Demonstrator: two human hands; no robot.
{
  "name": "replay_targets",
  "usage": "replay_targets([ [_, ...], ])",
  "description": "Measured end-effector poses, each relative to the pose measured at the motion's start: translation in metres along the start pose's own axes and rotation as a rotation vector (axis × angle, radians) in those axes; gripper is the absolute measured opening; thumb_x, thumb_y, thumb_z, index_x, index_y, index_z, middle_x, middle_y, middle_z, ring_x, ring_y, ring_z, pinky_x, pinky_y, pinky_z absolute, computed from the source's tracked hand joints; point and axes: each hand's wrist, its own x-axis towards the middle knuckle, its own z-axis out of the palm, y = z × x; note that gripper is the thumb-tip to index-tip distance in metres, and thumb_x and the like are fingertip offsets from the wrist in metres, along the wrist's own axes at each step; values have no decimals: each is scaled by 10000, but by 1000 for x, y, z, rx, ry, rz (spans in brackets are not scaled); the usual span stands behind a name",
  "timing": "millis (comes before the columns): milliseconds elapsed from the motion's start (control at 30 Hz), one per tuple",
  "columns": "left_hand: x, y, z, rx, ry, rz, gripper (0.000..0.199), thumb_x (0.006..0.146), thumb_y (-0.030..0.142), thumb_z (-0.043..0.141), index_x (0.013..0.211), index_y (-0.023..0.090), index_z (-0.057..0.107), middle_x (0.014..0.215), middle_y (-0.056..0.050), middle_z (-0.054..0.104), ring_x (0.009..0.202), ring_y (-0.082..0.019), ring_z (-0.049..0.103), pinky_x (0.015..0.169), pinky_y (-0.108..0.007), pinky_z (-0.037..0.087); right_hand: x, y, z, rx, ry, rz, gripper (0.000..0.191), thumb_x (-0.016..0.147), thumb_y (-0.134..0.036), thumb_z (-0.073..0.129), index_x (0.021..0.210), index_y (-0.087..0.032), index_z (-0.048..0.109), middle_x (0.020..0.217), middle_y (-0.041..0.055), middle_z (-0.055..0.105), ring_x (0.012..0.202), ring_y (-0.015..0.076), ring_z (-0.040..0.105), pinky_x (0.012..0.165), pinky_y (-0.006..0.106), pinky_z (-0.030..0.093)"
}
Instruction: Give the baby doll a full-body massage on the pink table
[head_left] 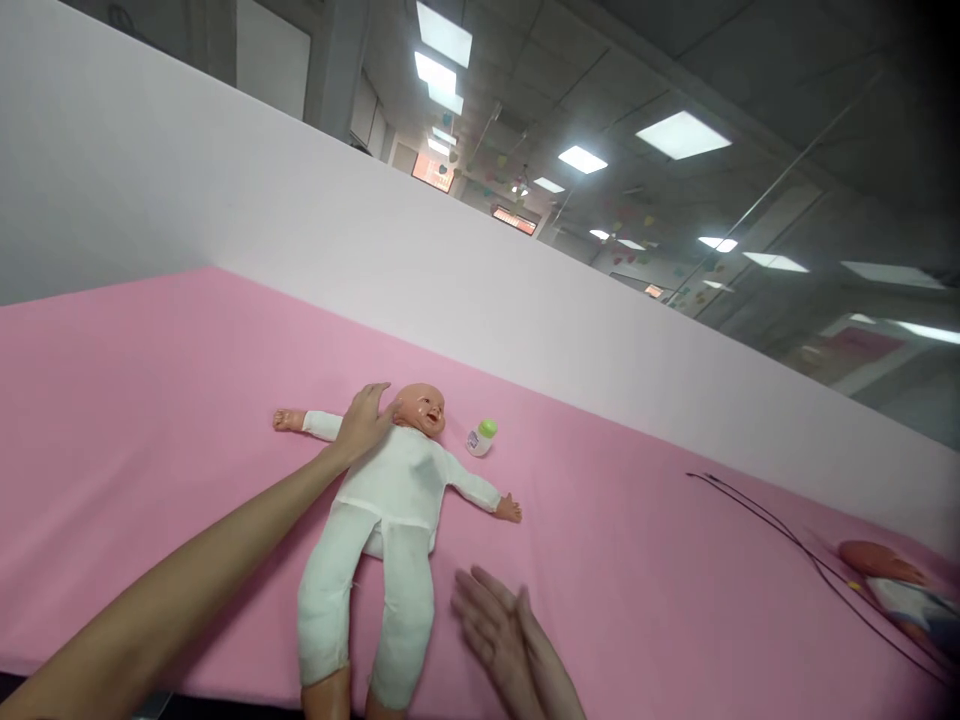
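Note:
A baby doll (394,480) in white clothes lies on its back on the pink sheet (615,560), arms spread and head turned to the right. My left hand (365,425) rests at the doll's shoulder beside its head, fingers stretched out and not wrapped round anything. Low to the right of the doll's legs, my right hand (506,635) hovers with fingers extended and palm turned up, slightly blurred and holding nothing. A small bottle (478,440) with a green cap stands tilted in view by the doll's head.
A white partition (480,290) runs along the back of the pink surface. Dark thin cables (795,540) lie at the right, near a second doll (892,580) at the edge of view. Ceiling lights show beyond the partition.

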Motion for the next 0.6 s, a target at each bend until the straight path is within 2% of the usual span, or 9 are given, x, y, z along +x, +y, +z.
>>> replay_targets([
  [133,17,15,22,-159,-153,-313,744,991,671,315,1496,133,406,1518,-209,493,1368,-335,506,1085,-438,408,57,-20,15,166,47,8,612,911,-559,678,1255,-54,647,1409,215,611,1334,289,578,1179,401,414],
  [200,18,15,26,-179,-210,-395,825,965,742,261,1533,150,353,1506,-217,512,1343,-374,534,1049,-478,429,83,-25,20,179,61,38,608,962,-554,604,1249,-18,621,1355,241,641,1285,283,620,1147,394,452],
  [300,13,12,28,-152,-244,-410,890,919,820,217,1561,212,316,1486,-191,548,1302,-412,566,1031,-524,423,115,-30,31,146,43,67,597,1012,-532,521,1278,-2,586,1276,234,687,1198,250,678,1068,354,516],
  [400,7,10,30,-96,-259,-394,937,885,859,216,1574,230,301,1511,-181,526,1301,-419,564,1033,-520,413,142,-36,50,90,36,75,586,1020,-545,492,1238,-14,612,1152,207,741,1080,230,730,961,324,568],
  [567,6,13,31,-107,-261,-383,980,828,886,355,1556,230,348,1457,-201,576,1280,-427,586,1013,-500,417,169,-39,86,34,-90,-3,569,946,-609,584,1195,-103,663,1102,129,771,1082,256,725,949,391,575],
  [600,6,14,31,-125,-261,-379,977,813,887,394,1543,239,367,1453,-200,580,1279,-429,587,1012,-500,417,171,-39,91,0,-83,-12,588,911,-630,619,1166,-104,681,1072,128,777,1076,274,727,941,405,579],
])
